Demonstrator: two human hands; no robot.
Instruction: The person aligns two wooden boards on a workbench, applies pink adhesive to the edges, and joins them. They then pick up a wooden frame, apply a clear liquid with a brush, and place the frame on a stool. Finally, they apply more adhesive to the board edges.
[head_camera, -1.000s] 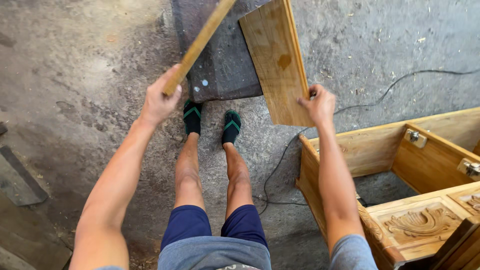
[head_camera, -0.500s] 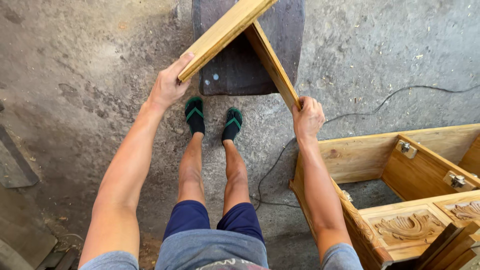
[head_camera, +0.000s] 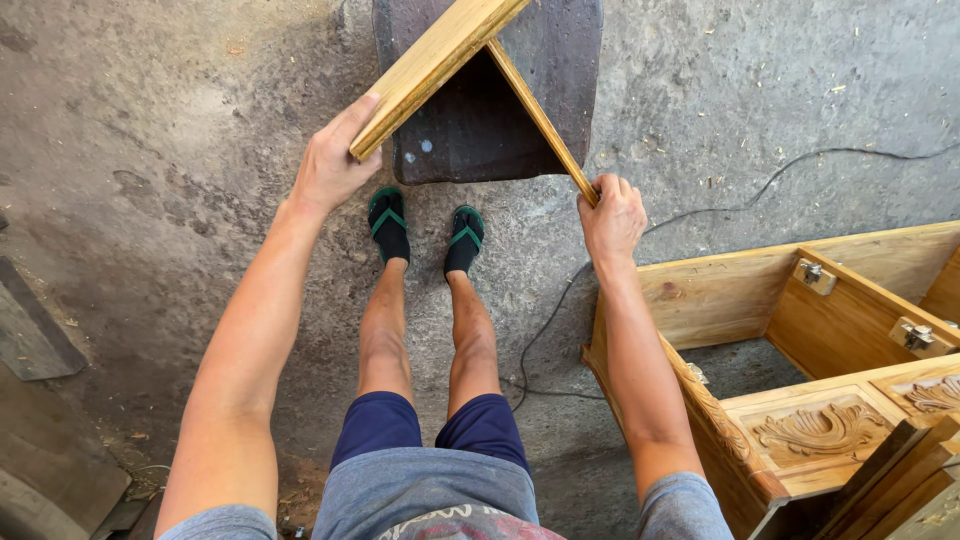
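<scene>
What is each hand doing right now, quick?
Left hand: closed on the end of a thick wooden board.
Right hand: closed on the end of a thin wooden board.

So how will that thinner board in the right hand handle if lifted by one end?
The thin board, pinched edge-on at its lower end by the right hand, looks stiff, straight and probably light. It leans on the thicker plank in the left hand, so it could pivot sideways.

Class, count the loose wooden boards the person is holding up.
2: a thick light wooden board in the left hand; a thin wooden board seen edge-on in the right hand. None seem hidden.
</scene>
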